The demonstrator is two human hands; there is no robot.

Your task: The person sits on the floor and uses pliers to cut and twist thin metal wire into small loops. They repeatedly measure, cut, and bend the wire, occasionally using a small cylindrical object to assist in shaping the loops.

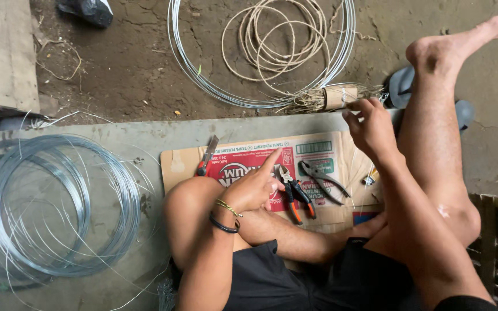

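The left hand is held loosely curled, forefinger out, above the cardboard beside the pliers. The right hand is pinched on a thin wire by the cardboard's far edge.

Shiny metal wire coil, matt printed cardboard, orange rubber-handled steel pliers, rough dirt ground.

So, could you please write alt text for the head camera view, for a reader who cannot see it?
A seated person's right hand reaches toward a small bundle of straw-like fibres, while the left hand rests on the knee, finger pointing. Two pliers lie on flattened cardboard; a steel wire coil lies at left.
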